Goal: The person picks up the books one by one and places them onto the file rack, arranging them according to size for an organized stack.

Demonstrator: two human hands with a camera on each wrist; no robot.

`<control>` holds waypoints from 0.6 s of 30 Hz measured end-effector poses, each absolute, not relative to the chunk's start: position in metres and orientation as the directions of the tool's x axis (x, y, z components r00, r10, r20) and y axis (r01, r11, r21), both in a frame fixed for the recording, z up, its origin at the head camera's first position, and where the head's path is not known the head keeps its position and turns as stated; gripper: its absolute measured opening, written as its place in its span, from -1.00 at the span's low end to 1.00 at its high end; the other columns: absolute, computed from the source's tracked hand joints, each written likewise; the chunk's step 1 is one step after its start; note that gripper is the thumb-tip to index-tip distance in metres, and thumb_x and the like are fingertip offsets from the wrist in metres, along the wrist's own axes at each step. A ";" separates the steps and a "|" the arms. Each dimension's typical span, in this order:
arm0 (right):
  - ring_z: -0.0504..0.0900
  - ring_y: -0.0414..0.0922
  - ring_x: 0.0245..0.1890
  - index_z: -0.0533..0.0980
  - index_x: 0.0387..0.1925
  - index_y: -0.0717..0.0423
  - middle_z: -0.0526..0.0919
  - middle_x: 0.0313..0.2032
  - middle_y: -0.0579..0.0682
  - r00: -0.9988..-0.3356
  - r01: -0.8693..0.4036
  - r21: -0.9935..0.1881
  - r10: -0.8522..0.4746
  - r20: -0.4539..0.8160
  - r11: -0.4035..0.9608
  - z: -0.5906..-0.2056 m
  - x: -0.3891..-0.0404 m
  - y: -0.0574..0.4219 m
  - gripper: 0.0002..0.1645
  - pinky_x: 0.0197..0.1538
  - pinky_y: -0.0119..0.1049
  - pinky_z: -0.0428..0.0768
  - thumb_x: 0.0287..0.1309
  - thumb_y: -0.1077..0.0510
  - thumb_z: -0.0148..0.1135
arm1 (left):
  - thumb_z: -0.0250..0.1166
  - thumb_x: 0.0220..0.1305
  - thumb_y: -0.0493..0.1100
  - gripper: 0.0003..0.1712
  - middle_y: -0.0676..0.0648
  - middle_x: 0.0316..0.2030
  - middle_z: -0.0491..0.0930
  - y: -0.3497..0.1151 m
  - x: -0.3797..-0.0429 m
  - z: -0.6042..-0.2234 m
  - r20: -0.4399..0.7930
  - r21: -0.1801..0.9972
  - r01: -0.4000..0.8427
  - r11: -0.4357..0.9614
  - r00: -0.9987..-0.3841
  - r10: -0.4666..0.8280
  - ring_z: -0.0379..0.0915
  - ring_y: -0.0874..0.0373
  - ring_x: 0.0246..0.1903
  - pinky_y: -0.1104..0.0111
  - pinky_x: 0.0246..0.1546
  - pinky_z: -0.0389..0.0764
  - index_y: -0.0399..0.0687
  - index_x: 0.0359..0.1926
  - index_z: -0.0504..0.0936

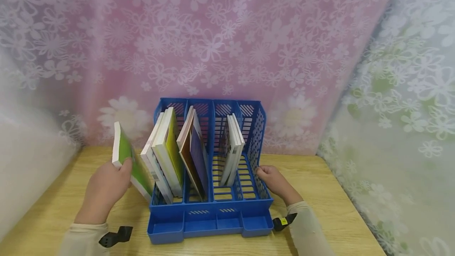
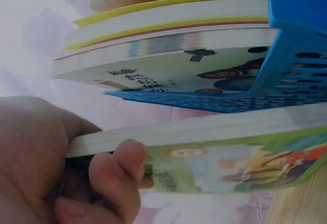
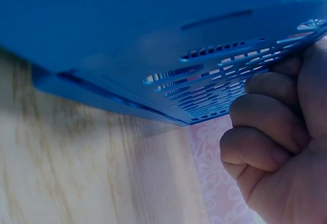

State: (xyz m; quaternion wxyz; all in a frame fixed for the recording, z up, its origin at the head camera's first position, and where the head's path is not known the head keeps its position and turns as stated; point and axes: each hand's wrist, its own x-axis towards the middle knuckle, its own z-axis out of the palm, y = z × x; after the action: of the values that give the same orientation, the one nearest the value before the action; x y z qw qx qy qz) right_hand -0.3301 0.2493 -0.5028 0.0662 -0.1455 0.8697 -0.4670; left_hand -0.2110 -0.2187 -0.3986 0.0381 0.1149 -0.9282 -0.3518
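My left hand (image 1: 106, 189) grips a green-covered book (image 1: 126, 149) by its edge, thumb on one side and curled fingers on the other. The book leans just left of a blue desktop file rack (image 1: 199, 221), its lower end beside the rack's side wall. In the left wrist view, the illustrated cover (image 2: 245, 165) faces away from the rack. At the rack's opposite side, my right hand (image 1: 275, 183) holds the edge of the perforated wall (image 3: 204, 81), with fingers curled in the right wrist view. Where thumb meets wall is partly hidden.
White and yellow books (image 1: 165, 153) stand in the leftmost compartment, and a purple-covered book (image 1: 199, 157) leans with others beside them. Thin white books (image 1: 234, 149) tilt further right. The rack sits on a wooden table (image 1: 313, 185) before a pink floral curtain (image 1: 213, 50).
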 end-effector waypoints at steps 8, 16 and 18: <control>0.12 -0.20 -0.66 0.26 -0.62 0.05 0.21 -0.67 -0.15 -0.949 -0.190 -0.834 -0.315 0.021 0.518 -0.501 -0.330 0.249 -0.53 -0.53 -0.36 0.18 0.52 0.14 -0.06 | -0.30 0.54 0.29 -0.11 -0.20 -0.34 0.77 -0.222 -0.205 -0.394 0.067 0.751 -0.205 0.628 -0.922 -0.381 0.53 0.00 -0.56 0.17 -0.63 0.40 -0.44 0.25 0.50; 0.13 -0.20 -0.67 0.26 -0.62 0.04 0.21 -0.68 -0.15 -0.947 -0.197 -0.836 -0.320 0.026 0.513 -0.503 -0.329 0.249 -0.52 -0.55 -0.36 0.18 0.51 0.11 -0.05 | -0.19 0.55 0.28 -0.21 -0.12 -0.47 0.74 -0.219 -0.199 -0.385 0.177 0.810 -0.163 0.564 -0.848 -0.500 0.48 0.06 -0.64 0.19 -0.64 0.39 -0.28 0.25 0.60; 0.13 -0.19 -0.67 0.27 -0.63 0.04 0.22 -0.68 -0.15 -0.947 -0.197 -0.836 -0.321 0.026 0.513 -0.503 -0.329 0.249 -0.52 -0.54 -0.36 0.18 0.51 0.11 -0.06 | -0.17 0.55 0.28 -0.24 -0.05 -0.51 0.73 -0.218 -0.197 -0.383 0.188 0.824 -0.150 0.546 -0.837 -0.514 0.48 0.09 -0.66 0.20 -0.67 0.39 -0.22 0.27 0.59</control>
State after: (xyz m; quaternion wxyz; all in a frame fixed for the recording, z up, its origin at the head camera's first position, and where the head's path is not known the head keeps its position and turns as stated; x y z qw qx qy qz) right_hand -0.3289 0.2490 -0.5029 0.0660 -0.1495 0.8671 -0.4705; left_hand -0.1968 -0.2176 -0.3829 0.2091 0.1943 -0.8541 -0.4348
